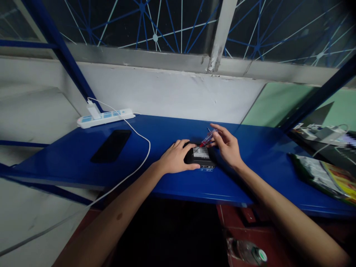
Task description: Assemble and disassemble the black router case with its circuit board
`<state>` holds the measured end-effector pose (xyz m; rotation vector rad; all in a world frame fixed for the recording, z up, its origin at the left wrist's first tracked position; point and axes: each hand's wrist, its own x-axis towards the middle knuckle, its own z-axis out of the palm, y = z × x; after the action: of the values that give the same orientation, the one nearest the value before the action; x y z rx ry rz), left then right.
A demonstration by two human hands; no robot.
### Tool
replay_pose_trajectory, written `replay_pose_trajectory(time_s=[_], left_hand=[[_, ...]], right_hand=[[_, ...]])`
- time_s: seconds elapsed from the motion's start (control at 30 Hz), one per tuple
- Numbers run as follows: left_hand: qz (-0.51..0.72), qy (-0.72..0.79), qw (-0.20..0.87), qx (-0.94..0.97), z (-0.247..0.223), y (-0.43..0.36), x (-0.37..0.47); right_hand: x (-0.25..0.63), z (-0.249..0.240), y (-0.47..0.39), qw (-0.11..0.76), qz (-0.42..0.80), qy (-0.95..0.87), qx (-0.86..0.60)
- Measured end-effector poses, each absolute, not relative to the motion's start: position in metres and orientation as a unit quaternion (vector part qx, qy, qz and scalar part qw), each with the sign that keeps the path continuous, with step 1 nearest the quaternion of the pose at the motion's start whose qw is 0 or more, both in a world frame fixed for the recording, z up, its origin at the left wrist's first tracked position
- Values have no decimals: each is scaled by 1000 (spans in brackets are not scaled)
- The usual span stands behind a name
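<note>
The right hand (229, 148) is closed on a screwdriver (207, 139) with a clear and red handle; thumb and fingers pinch the handle, and the shaft slants down toward the person's left, over the device. Contact between tip and device cannot be confirmed at this scale.

The left hand (175, 157) is clamped on the black device (205, 162), thumb along the near side and fingers spread over the left and far part. The device lies on the blue table (178, 185), in front of the person, between the two hands. A white label (200, 152) with small, unreadable print covers part of its upper face. Small openings line its near side.

Left of the hands, a dark phone (111, 145) lies flat on the table. Beyond it, near the back edge, sits a white power strip (111, 118) with a white charger (94, 110) plugged in. A white cable (149, 148) runs from the charger, curves across the table between phone and left hand, and drops over the front edge.

At the right end lies a glossy multicoloured packet (328, 178). Behind the table stand a white wall (167, 92) and a leaning green board (278, 100). Below, a clear bottle (247, 252) lies on the red floor (267, 235).
</note>
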<state>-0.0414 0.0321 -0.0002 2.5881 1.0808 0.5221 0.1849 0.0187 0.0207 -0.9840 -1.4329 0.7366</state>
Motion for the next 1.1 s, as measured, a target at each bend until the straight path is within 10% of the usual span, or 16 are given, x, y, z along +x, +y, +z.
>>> replay_pose_trajectory(time_s=[1.1], left_hand=[[151,390,137,898,4,31,-41]], right_hand=[[190,19,20,535,320,-656,-425]])
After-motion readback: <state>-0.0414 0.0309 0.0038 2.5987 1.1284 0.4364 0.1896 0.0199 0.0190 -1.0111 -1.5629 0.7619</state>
